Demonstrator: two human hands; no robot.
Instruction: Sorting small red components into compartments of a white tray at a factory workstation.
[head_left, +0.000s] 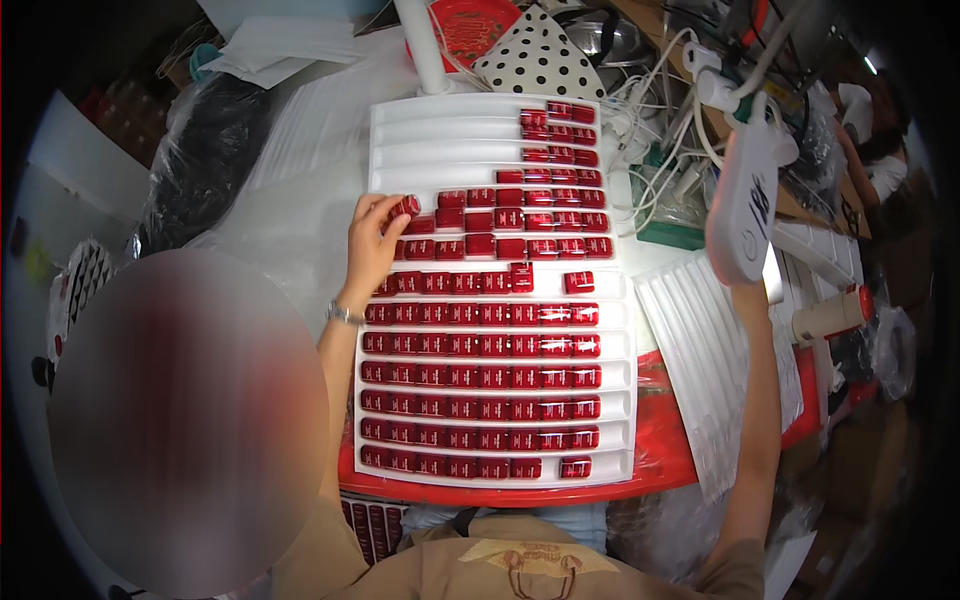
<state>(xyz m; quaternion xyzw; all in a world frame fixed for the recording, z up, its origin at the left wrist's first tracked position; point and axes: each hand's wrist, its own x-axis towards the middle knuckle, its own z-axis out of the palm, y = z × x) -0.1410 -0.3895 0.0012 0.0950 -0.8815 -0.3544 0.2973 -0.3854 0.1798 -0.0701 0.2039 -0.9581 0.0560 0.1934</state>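
Observation:
My left hand (375, 245) is closed around a small glossy red block-shaped piece (404, 207), pinched between thumb and fingers at the left edge of the white ridged trays (430, 140). Rows of similar red pieces (480, 346) with pale print lie in the tray grooves. The lower rows are nearly full; in the upper rows the pieces sit toward the right. One piece (521, 277) stands out of line beside a gap. My right forearm (757, 370) reaches up at the right, and its hand is hidden behind a white device (745, 205) with a power symbol.
Spare white ridged trays (695, 370) lean at the right on the red table (655, 440). Tangled white cables (660, 150) and a power strip lie behind. A polka-dot cloth (540, 55), a red basin (455, 30) and a white pole (420, 50) stand at the back.

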